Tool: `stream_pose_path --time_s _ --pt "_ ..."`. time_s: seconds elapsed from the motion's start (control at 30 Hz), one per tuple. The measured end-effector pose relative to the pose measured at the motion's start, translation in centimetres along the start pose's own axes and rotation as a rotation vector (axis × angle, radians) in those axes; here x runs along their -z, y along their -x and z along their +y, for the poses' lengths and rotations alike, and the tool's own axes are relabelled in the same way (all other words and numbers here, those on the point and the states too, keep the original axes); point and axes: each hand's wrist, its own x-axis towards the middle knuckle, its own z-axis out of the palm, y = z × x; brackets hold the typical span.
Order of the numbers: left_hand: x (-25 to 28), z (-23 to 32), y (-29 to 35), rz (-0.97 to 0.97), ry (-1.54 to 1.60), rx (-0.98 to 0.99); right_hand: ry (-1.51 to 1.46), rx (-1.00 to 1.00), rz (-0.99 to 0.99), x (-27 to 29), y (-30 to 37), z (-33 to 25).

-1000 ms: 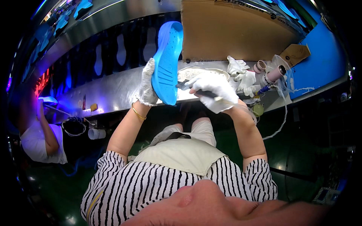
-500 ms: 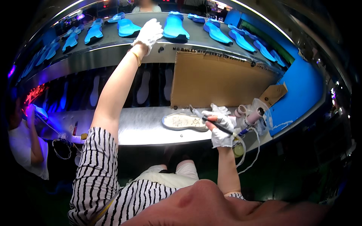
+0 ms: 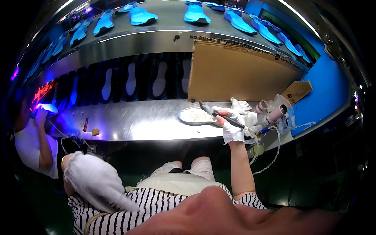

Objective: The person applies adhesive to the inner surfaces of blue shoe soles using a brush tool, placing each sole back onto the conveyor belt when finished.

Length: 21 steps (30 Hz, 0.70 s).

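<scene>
My left hand (image 3: 96,181), in a white glove, is drawn back close to my striped top at the lower left. Its fingers stretch downward, slightly blurred, and nothing shows in them. My right hand (image 3: 233,127), in a white glove with bare fingertips, grips a black-handled brush (image 3: 231,120). A pale hose runs from the handle's end, and the grey tip points up and left. Under the tip lies a cream shoe sole (image 3: 192,116) on the metal bench, its right end partly hidden by my hand.
Blue shoe-shaped pieces (image 3: 196,15) line the dark conveyor (image 3: 168,20) at the back. A cardboard sheet (image 3: 243,74) stands behind the sole. Loose white gloves (image 3: 240,105) and a pink cylinder (image 3: 277,113) sit at the right. A co-worker (image 3: 35,152) works at far left.
My left hand has come back from the conveyor to beside my body. The view has tilted down slightly. My right hand keeps the brush by the sole.
</scene>
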Motion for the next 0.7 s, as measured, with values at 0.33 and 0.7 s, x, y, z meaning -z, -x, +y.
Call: stream_pose_path --time_s 0.33,0.7 --pt "-0.1 1.6 -1.3 -0.122 -0.225 -0.099 -0.036 -0.012 0.002 -1.0 0.7 -0.4" --pt "-8.7 1.2 2.5 0.206 0.249 0.341 -0.054 -0.072 0.014 -0.6 0.1 0.9"
